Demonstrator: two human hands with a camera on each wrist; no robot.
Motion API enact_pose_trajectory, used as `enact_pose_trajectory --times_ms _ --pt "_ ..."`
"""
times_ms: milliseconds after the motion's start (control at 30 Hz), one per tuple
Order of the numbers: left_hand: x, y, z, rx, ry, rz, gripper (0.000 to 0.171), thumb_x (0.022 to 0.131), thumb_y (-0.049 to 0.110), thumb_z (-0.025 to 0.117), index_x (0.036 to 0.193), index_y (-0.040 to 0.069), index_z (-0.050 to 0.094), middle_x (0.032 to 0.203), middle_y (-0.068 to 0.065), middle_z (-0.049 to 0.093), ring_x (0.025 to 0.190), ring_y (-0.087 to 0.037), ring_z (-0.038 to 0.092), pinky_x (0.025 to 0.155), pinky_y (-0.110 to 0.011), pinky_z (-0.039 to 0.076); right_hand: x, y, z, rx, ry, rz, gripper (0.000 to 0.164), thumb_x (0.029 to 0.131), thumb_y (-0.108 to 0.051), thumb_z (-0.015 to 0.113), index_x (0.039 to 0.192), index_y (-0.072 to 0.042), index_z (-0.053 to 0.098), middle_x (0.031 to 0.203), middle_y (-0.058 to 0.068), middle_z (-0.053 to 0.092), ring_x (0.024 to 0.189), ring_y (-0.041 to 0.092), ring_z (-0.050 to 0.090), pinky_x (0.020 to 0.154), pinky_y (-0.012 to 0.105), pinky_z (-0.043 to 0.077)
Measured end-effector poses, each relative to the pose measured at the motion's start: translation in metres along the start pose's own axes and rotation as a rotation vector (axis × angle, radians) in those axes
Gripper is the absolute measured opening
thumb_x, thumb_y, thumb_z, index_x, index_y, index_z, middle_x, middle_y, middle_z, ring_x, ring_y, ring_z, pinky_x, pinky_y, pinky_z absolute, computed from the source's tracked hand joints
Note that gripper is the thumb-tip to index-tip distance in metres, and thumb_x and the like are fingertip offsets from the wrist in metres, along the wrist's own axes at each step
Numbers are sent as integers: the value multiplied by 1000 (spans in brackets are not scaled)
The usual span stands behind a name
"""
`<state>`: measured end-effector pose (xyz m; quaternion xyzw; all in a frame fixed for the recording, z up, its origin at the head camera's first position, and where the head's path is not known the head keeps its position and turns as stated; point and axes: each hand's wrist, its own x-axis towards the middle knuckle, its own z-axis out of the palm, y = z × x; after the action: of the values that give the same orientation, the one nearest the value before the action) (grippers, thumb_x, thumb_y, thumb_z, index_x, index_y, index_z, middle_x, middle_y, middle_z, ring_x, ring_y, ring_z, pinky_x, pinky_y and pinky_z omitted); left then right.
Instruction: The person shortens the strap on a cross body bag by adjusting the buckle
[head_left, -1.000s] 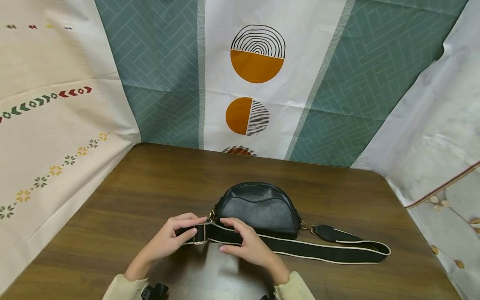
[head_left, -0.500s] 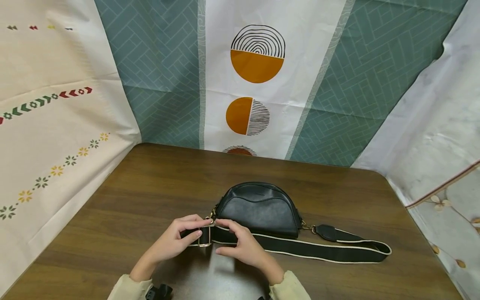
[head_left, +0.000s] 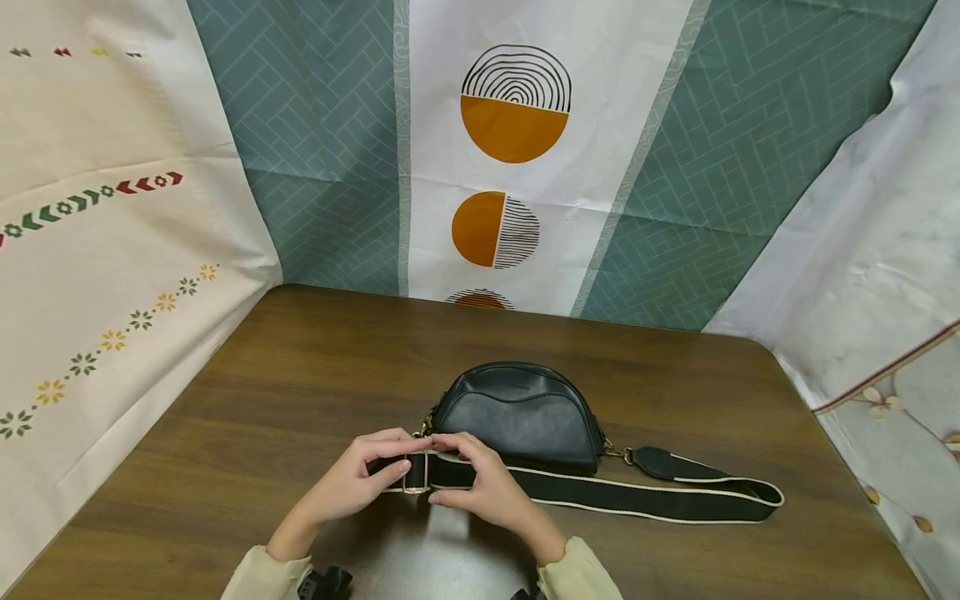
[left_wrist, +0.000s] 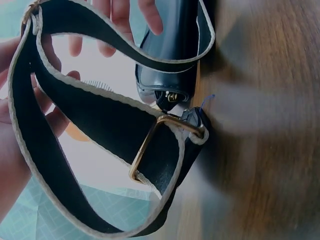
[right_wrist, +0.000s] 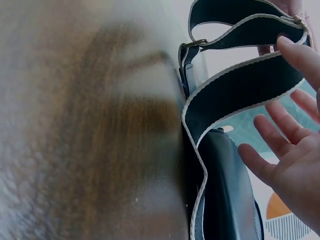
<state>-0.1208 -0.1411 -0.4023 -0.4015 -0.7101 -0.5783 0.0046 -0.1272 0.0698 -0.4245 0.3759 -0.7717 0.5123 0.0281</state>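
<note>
A black half-moon handbag point(head_left: 517, 425) stands on the wooden table, its wide black strap point(head_left: 622, 501) with pale edging running in front of it. My left hand point(head_left: 347, 479) holds the strap at the left, thumb in front and index finger along its upper edge. Between the hands sits a gold slider buckle point(head_left: 416, 491). My right hand point(head_left: 486, 485) spans the strap just right of the buckle, index finger at the top edge and thumb at the bottom. In the left wrist view the strap makes a loop through a second gold ring point(left_wrist: 145, 148) near the bag's end.
The strap's leather end point(head_left: 651, 462) joins the bag's right side by a gold clip point(head_left: 613, 452). The brown table point(head_left: 337, 358) reaches back to a green and white patterned cloth point(head_left: 315, 183). Pale cloths hang at both sides.
My left hand and the slider buckle have shifted slightly to the right. My right hand has moved a little left along the strap, so the index fingertips now nearly meet.
</note>
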Motion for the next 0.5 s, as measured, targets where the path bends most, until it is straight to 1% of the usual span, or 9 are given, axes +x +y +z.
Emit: enact_pose_trajectory --times_ms 100,167,233,300,367,400,433,500 --pt "0 -1 1 -15 -7 7 34 84 -13 49 116 -6 56 93 -10 57 80 -17 51 64 -25 44 2 -13 -3 9 24 -51 46 64 -3 77 105 2 56 97 12 57 92 24 53 80 36 44" --pt "1 -2 1 -14 -17 20 35 84 -13 48 117 -4 56 94 -10 57 80 -17 51 64 -26 44 2 -21 -6 33 28 -50 36 64 -1 77 94 3 58 89 13 56 87 22 53 78 35 45" --pt "1 -2 2 -23 -21 -5 35 85 -11 49 117 -1 57 95 -9 58 82 -16 51 66 -26 44 1 -23 -7 84 21 -18 27 66 1 75 86 2 57 82 14 55 82 18 52 75 35 45" --pt "2 -3 4 -20 -28 -13 34 85 -10 49 116 1 58 96 -10 58 83 -17 52 68 -26 44 0 -23 -8 155 5 19 21 69 4 71 81 3 54 77 15 54 76 12 51 69 30 45" --pt "2 -4 5 -5 -30 -8 34 85 -10 49 116 0 58 97 -12 59 84 -17 52 69 -27 44 -1 -20 -8 241 -11 45 16 72 8 67 79 6 52 75 16 54 74 8 50 66 26 45" --pt "2 -4 6 -4 -27 -17 33 85 -9 50 115 0 59 98 -12 59 84 -17 52 69 -26 44 -1 -17 -8 282 -15 55 13 74 10 64 78 7 52 73 15 54 72 6 49 63 24 44" --pt "2 -4 7 3 -26 -13 32 85 -9 50 115 0 58 98 -12 59 83 -17 52 69 -26 44 -2 -14 -8 318 -17 71 10 76 11 61 78 8 52 72 13 54 70 4 49 60 22 43" --pt "3 -4 8 11 -19 -8 32 85 -9 51 115 -2 58 99 -12 59 82 -18 52 69 -26 44 -3 -6 -6 376 -15 91 5 78 13 57 78 10 52 71 6 54 68 4 49 58 20 42"
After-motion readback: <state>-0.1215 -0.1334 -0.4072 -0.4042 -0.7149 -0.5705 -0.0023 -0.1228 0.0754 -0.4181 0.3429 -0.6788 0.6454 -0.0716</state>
